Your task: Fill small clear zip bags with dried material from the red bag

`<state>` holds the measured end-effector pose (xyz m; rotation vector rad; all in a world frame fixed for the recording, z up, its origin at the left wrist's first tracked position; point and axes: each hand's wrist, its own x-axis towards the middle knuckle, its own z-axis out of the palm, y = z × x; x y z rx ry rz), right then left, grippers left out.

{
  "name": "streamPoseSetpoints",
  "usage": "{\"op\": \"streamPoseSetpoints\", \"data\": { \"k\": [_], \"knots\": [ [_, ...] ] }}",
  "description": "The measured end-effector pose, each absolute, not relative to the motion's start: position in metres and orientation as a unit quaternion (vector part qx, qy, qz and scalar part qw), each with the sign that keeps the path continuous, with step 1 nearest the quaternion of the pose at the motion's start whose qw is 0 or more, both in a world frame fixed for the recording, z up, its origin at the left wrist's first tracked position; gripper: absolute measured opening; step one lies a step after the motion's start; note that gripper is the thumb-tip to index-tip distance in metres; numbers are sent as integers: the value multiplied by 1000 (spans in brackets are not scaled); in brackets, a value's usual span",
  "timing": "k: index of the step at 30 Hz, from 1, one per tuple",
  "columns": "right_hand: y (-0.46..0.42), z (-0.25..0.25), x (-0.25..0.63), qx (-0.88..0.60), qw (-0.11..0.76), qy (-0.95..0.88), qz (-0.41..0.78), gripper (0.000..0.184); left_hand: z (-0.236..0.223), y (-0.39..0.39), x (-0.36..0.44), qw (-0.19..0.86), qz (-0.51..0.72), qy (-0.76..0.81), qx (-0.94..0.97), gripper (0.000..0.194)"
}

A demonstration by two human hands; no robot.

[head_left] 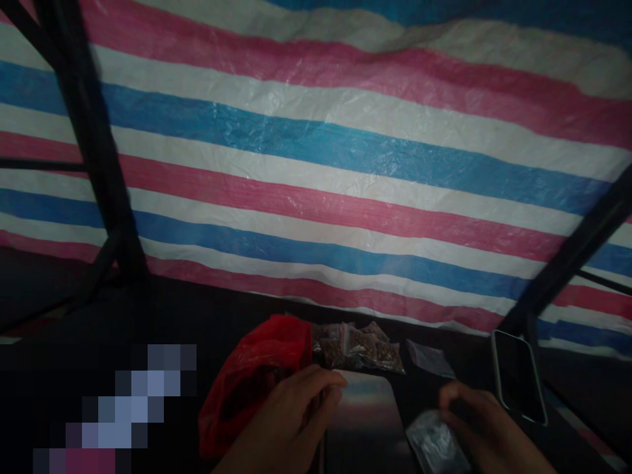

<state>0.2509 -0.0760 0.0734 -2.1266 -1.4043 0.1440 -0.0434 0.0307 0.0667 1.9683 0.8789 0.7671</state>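
Down at the near edge of the dark surface [434, 388], the right hand [486, 428] has its grip curled over a small clear plastic bag [434, 447], thumb and fingers pinching its upper edge; the bag looks crumpled and pale, contents too dim to tell. Over on the other side, the left hand [291, 421] sits with fingers loosely curled, thumb tip forward; its grip seems pressed near the rim of a red plastic bag [251, 382], though whether it truly pinches the plastic I cannot tell. That red bag bulges open just left of the hand, at the near-left part of the surface. Between the two hands lies a flat, faintly shiny rectangular panel [368, 415], touching neither hand clearly. Just beyond the left hand's fingertips, toward the far edge, a heap of small clear packets [360, 349] filled with brownish bits sits beside the red bag. To its right, one flat empty-looking clear packet [429, 359] lies alone. Further right, a dark phone [518, 385] rests near the right edge, screen off. Behind it all hangs a striped tarpaulin [316, 164] in pink, white and blue, with dark frame poles [93, 145] crossing at both sides.
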Motion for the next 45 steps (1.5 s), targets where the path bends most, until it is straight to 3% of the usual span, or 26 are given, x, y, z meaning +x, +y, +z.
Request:
{"op": "streamPoseSetpoints", "data": {
  "k": [2, 4, 6, 9, 15, 23, 26, 31, 39, 45],
  "knots": [
    [-76, 93, 246, -760, 380, -518, 95, 22, 63, 29, -37, 427, 315, 336, 778, 33],
    [-73, 107, 234, -730, 436, -511, 129, 26, 57, 27, -29, 448, 301, 325, 776, 48],
    [-65, 112, 218, -706, 468, -510, 151, 26, 50, 26, -21, 475, 271, 304, 780, 66],
    [-50, 108, 192, -661, 498, -524, 202, 21, 39, 24, -11, 494, 271, 261, 784, 71],
    [-28, 99, 159, -609, 515, -542, 266, 15, 26, 22, -13, 551, 340, 258, 717, 69],
    [-12, 94, 125, -575, 482, -559, 352, 10, -18, 28, -32, 683, 418, 197, 565, 90],
    [-9, 91, 119, -547, 448, -598, 378, 6, -8, 26, -41, 696, 452, 260, 494, 78],
    [9, 77, 100, -595, 415, -617, 306, 27, 28, 25, -71, 591, 536, 434, 418, 57],
    [37, 60, 47, -677, 228, -687, 134, 25, 32, 52, -116, 488, 534, 515, 460, 49],
    [49, 70, 46, -653, 236, -703, 158, 38, 31, 55, -113, 286, 468, 644, 533, 46]
  ]
}}
